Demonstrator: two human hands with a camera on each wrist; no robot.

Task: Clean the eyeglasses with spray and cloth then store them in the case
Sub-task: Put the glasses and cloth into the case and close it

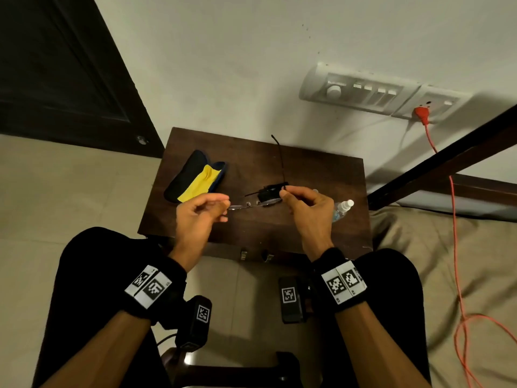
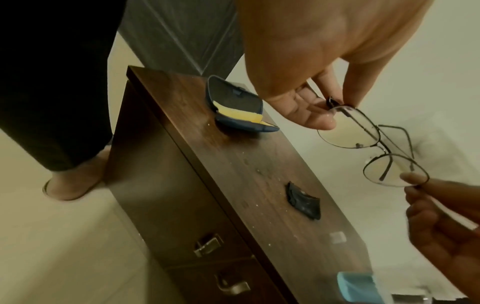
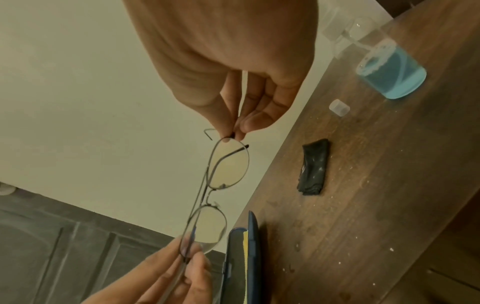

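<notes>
Thin metal-framed eyeglasses hang in the air over the dark wooden table, held at both ends. My left hand pinches the left hinge, and my right hand pinches the right one. One temple arm points away from me. The dark blue case lies open at the table's left with a yellow cloth in it. A folded black cloth rests mid-table. The spray bottle of blue liquid lies at the right.
A small clear cap sits on the table between the black cloth and the bottle. Drawer handles show on the table's front. A wall stands behind, a bed with an orange cable at the right, and my knees flank the table.
</notes>
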